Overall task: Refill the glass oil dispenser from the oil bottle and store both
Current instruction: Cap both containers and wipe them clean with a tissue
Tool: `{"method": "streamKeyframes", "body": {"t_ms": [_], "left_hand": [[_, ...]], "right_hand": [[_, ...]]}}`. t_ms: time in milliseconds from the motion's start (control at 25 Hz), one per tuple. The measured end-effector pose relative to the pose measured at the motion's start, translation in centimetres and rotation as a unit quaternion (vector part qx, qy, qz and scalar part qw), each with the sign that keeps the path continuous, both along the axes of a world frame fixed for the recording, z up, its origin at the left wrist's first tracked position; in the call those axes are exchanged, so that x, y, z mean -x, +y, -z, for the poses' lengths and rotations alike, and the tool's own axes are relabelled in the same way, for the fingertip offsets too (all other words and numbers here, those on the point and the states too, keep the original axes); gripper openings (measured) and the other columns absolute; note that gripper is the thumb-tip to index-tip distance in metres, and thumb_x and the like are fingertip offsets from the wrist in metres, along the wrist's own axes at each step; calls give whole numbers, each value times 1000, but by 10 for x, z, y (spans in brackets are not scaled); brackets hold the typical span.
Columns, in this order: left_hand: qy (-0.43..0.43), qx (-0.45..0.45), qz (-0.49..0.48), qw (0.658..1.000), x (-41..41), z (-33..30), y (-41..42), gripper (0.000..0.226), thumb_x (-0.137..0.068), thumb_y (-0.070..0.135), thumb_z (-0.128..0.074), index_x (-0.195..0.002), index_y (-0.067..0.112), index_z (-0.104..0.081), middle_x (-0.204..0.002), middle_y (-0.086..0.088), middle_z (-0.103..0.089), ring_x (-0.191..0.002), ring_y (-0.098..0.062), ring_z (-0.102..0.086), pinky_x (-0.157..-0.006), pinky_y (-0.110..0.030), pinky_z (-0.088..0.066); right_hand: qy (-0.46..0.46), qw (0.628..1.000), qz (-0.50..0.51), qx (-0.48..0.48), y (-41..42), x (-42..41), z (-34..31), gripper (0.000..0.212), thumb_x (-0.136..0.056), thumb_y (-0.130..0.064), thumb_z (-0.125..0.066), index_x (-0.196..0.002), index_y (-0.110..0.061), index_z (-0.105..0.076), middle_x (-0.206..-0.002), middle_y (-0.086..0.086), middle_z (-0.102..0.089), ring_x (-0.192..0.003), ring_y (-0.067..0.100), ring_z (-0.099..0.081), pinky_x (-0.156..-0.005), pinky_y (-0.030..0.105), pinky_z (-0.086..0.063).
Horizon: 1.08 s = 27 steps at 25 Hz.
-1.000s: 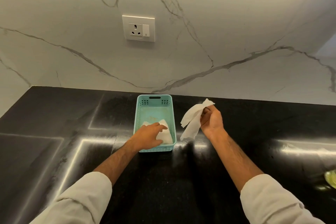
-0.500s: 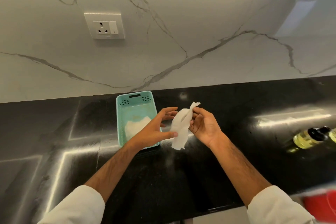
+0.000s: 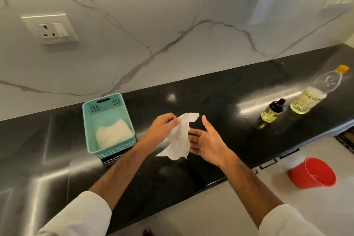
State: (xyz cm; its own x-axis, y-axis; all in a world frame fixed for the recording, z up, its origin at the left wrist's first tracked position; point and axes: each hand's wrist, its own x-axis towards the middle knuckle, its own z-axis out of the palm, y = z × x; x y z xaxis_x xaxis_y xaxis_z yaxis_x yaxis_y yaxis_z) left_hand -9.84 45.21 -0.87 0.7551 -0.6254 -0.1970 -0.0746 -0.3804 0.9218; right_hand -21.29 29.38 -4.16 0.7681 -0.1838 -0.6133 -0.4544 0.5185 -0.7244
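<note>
White tissue paper [image 3: 179,138] hangs from the left hand [image 3: 162,130], which pinches its upper part between thumb and fingers above the black counter [image 3: 210,101], about the middle of its length. The right hand [image 3: 206,140] is just beside the tissue with the palm turned up and to the left; its fingers are spread wide and hold nothing, though the fingertips seem to be against the paper or very close to it, I cannot tell which.

To the left of the hands, a teal plastic basket [image 3: 87,124] stands on the counter near the back wall edge, and more white tissues [image 3: 114,134] lie folded inside it.

The glass oil dispenser [image 3: 271,111], a small one with a dark top and yellow oil in the lower part, stands upright toward the right end of the counter. The oil bottle [image 3: 314,96], clear plastic with a yellow cap, stands just beside it on the right, nearer to the right end, with oil only in its lower part. Both are well apart from the hands.

Below the front edge of the counter, a red bucket [image 3: 313,173] is on the pale floor. A wall socket [image 3: 50,28] sits on the marble backsplash at upper left.
</note>
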Motion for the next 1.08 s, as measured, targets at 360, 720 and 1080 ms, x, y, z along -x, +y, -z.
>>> {"method": "streamKeyframes", "body": {"t_ms": [360,720,1080], "left_hand": [[254,128,-30,958,117,-10,-92,50,-95,58,-55,-117,15,-68,-109,-11,-72,-98,-27,-70,-93,-49,-55],[294,123,-15,948,205,28,-180,65,-85,27,-80,-139,10,-47,-131,-20,-61,-110,-31,-69,-81,-43,-60],[-3,93,-42,995,187,33,-276,37,-90,9,-73,-119,32,-69,-108,3,-72,-103,-17,-68,-84,-31,-60]], "right_hand": [[-108,994,-3,15,-98,131,2,43,-92,-21,-76,-129,-1,-65,-129,16,-70,-120,33,-67,-105,47,-55],[-58,980,82,170,-205,224,9,20,-99,-27,-66,-117,-17,-68,-116,7,-72,-108,29,-68,-79,41,-63],[-120,954,114,249,-289,229,9,34,-93,-12,-74,-124,-17,-60,-114,1,-75,-108,24,-73,-83,41,-65]]}}
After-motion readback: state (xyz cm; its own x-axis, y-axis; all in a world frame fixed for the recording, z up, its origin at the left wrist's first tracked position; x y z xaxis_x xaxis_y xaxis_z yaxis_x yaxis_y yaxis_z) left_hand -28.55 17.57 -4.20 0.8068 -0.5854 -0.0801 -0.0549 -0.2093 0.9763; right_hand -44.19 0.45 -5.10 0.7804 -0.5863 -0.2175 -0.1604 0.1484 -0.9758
